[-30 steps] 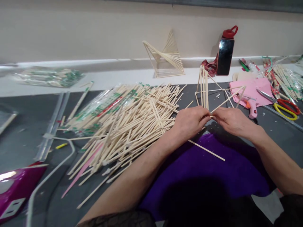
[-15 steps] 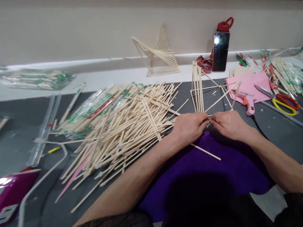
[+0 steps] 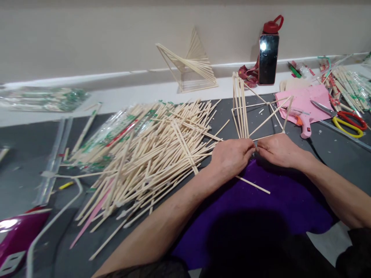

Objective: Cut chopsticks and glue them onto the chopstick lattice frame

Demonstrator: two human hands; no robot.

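Observation:
My left hand (image 3: 232, 155) and my right hand (image 3: 278, 150) meet fingertip to fingertip over the front of the desk, both with the fingers pinched. Whatever lies between the fingertips is too small to make out. Just behind them stands a stick frame (image 3: 244, 108) of thin wooden sticks, with several upright ones close together on its left side. A single stick (image 3: 253, 185) pokes out from beneath my left hand over purple cloth (image 3: 261, 204). To the left of my left hand lies a large loose pile of sticks (image 3: 162, 154).
A pink glue gun (image 3: 305, 125) and scissors (image 3: 349, 123) lie on the right by pink paper (image 3: 313, 98). At the wall stand a finished twisted stick model (image 3: 199, 65) and a phone (image 3: 268, 60) against a red-capped bottle (image 3: 271, 26). Wrapped chopsticks (image 3: 43, 99) and a white cable (image 3: 55, 222) are left.
My hands stay pinched together in nearly the same spot, with the right hand edging slightly left. The whole view has shifted a little.

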